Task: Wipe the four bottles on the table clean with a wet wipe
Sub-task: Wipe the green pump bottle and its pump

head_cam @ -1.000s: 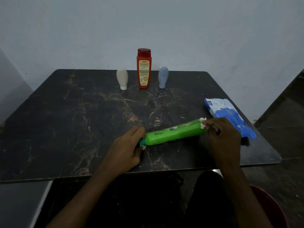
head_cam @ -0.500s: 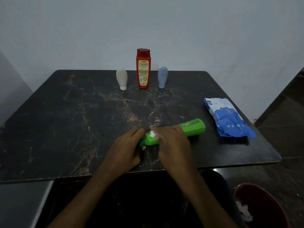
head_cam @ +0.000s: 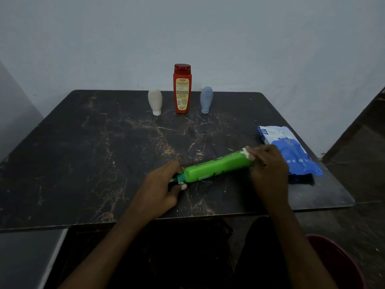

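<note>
The step in hand looked to be wiping one of the four bottles. A long green plastic bottle [head_cam: 216,166] lay on its side near the front of the dark, gold-veined marble-look desk [head_cam: 83,153], cap end to the left. The left hand [head_cam: 162,188] steadied it, with its fingers [head_cam: 174,166] curled round the cap. The right hand [head_cam: 268,165] held a crumpled white wet wipe [head_cam: 248,154] pinched in bent fingers [head_cam: 260,151] against the bottle's opposite end.

The next move probably called for a firm stroke back along the body toward the cap, with the left hand turning the bottle so the underside got covered. A round bottle lying flat could roll if that hold slackened.

At the back of the desk stood a row of three:
- a cream squeeze bottle [head_cam: 155,101] resting on its cap
- a tall red bottle with a yellow label [head_cam: 181,90]
- a grey-blue squeeze bottle [head_cam: 206,99], also on its cap

Whether these had been wiped could not be told.

A blue-and-white pack of wipes [head_cam: 291,151] lay just beside the right hand, near the desk's right edge. Behind was a plain pale wall [head_cam: 250,38]. A dark red bin [head_cam: 341,261] sat on the floor at lower right, and the room was dim.
</note>
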`<state>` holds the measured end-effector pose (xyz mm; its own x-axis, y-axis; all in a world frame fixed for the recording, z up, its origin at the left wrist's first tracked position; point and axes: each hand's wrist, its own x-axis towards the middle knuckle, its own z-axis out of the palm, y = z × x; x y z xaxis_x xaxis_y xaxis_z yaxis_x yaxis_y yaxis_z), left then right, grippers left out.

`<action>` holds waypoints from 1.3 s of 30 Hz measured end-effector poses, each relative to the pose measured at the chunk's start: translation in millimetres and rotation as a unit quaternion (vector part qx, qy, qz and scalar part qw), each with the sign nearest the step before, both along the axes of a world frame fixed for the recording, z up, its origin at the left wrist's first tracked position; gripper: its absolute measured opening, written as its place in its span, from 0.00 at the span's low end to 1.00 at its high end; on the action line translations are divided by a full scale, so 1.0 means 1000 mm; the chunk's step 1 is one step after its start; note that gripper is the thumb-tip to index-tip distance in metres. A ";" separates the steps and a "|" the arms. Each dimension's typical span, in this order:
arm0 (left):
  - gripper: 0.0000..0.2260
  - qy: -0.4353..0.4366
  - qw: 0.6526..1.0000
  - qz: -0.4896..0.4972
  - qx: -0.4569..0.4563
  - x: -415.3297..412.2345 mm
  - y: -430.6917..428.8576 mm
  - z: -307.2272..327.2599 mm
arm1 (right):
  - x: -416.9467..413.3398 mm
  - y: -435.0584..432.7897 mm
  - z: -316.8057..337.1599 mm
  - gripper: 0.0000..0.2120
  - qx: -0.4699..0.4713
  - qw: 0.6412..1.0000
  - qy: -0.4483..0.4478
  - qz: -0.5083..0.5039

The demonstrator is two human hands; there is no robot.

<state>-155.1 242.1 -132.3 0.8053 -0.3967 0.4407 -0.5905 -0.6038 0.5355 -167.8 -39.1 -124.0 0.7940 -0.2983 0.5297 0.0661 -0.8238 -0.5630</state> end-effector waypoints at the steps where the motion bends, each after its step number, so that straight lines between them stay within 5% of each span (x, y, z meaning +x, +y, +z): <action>1: 0.14 0.004 1.000 0.001 -0.005 0.000 0.000 0.000 | 0.001 -0.004 0.001 0.16 0.004 1.000 0.017 -0.016; 14: 0.16 0.022 0.999 -0.004 -0.032 -0.001 0.001 0.002 | -0.033 0.129 0.033 0.17 -0.109 0.972 0.116 0.173; 26: 0.15 0.012 0.998 0.013 -0.059 0.004 0.005 0.000 | 0.001 0.060 0.020 0.20 -0.138 0.979 0.048 0.139; 33: 0.15 0.022 0.997 0.011 -0.080 0.003 0.004 0.002 | 0.022 -0.012 0.002 0.06 0.044 0.996 0.067 0.043; 39: 0.15 0.097 0.974 0.024 -0.205 0.005 0.007 0.009 | 0.025 -0.013 0.002 0.10 0.177 0.981 0.057 0.060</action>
<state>-150.2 249.3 -123.6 0.9020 -0.1801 0.3923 -0.4313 -0.3401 0.8357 -143.2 -52.5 -122.2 0.8824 -0.3491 0.3156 0.0703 -0.5652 -0.8219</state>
